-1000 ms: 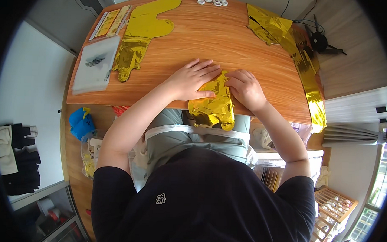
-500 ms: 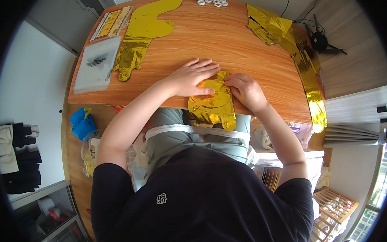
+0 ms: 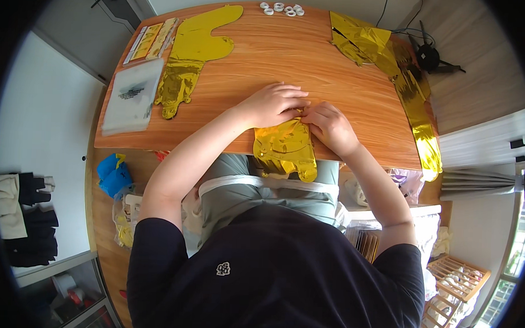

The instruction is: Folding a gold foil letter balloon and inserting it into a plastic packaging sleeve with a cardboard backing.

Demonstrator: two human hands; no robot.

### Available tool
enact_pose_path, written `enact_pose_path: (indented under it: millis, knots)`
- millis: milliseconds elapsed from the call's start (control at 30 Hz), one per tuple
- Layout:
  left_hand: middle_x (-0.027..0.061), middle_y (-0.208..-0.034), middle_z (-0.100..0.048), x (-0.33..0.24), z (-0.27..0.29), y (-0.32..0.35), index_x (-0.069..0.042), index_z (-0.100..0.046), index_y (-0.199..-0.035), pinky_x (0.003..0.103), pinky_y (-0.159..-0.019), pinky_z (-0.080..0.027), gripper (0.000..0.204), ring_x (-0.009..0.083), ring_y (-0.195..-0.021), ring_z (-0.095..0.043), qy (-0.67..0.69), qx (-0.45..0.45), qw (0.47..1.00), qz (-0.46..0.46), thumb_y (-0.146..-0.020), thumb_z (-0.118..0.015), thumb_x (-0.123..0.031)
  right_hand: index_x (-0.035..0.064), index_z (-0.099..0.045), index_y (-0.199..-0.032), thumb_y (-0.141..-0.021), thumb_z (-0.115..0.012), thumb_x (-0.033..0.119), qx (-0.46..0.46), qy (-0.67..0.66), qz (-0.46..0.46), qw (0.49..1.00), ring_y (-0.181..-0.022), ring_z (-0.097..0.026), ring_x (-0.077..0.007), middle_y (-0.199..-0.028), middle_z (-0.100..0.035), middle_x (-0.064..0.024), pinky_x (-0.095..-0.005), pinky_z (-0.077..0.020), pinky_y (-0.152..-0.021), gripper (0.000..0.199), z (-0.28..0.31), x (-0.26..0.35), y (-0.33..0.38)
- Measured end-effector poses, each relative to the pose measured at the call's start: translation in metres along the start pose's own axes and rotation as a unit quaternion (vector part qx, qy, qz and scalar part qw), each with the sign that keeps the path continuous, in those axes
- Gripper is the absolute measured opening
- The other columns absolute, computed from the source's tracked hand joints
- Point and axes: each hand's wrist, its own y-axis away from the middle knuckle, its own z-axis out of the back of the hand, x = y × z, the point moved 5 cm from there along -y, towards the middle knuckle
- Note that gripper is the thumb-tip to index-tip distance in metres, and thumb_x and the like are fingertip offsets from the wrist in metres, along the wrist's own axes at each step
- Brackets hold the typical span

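Note:
A flat piece of gold foil, which looks like an uninflated foil balloon, lies at the table's front edge. Its lower end hangs over the edge above my lap. My right hand is closed, pinching the upper edge of this foil between thumb and fingers. Beside it, my left hand rests at the same upper edge, fingers stretched toward the right hand and slightly apart. The fingertips of both hands nearly meet, and the foil's top edge is partly hidden beneath them.
Another flat gold foil balloon lies at the table's left, beside printed cards and clear plastic bags. White tape rolls sit at the far edge. A long gold foil strip runs down the right side, near a black device with cables.
My left hand has slid up off the foil's middle to its upper edge, its thumb drawn in. The right hand stays pinched there, slightly lower. The foil's upper edge is lower and more covered.

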Motion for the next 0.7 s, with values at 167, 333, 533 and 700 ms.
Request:
enact_pose_path:
  millis: [167,333,533,700]
  knots:
    - [0.0083,-0.149,-0.059,0.0026,-0.0039,0.0011,-0.014,-0.069,-0.135,0.046,-0.121,-0.039,0.039,0.0287,-0.143,-0.05,0.02,-0.013,1.0,0.017,-0.098,-0.067,-0.027,0.0052,-0.073,-0.096,-0.077,-0.075,-0.003,0.013,-0.015,-0.023,1.0,-0.097,-0.071,-0.0331,-0.106,-0.074,-0.011,-0.0413,-0.0587,-0.085,0.02,-0.0015,0.0007,0.0011]
    - [0.0075,-0.148,-0.06,-0.0011,-0.0019,0.0004,-0.015,-0.068,-0.136,0.046,-0.121,-0.038,0.04,0.0285,-0.143,-0.05,0.003,-0.015,1.0,0.018,-0.099,-0.067,-0.029,0.0045,-0.074,-0.096,-0.078,-0.073,-0.004,0.016,-0.03,-0.06,0.998,-0.097,-0.071,-0.0328,-0.107,-0.074,-0.0102,-0.0404,-0.0591,-0.085,0.02,0.0011,0.0057,0.0011]
    - [0.0072,-0.149,-0.059,0.0015,-0.0013,0.001,-0.016,-0.068,-0.136,0.045,-0.121,-0.038,0.04,0.027,-0.143,-0.049,0.01,-0.011,1.0,0.023,-0.099,-0.067,-0.031,0.0034,-0.074,-0.094,-0.078,-0.073,-0.004,0.038,-0.045,-0.11,0.992,-0.097,-0.072,-0.0318,-0.107,-0.075,-0.0097,-0.0397,-0.0594,-0.085,0.018,-0.0011,0.0033,0.0018]
    - [0.0054,-0.15,-0.059,0.0033,-0.0027,0.0032,-0.017,-0.069,-0.136,0.046,-0.121,-0.036,0.039,0.0257,-0.144,-0.048,0.011,-0.008,0.999,0.03,-0.099,-0.067,-0.031,0.0023,-0.074,-0.092,-0.077,-0.075,-0.004,0.021,-0.046,-0.129,0.99,-0.1,-0.072,-0.0305,-0.106,-0.075,-0.0095,-0.0394,-0.059,-0.087,0.016,-0.0016,0.0025,0.0035]
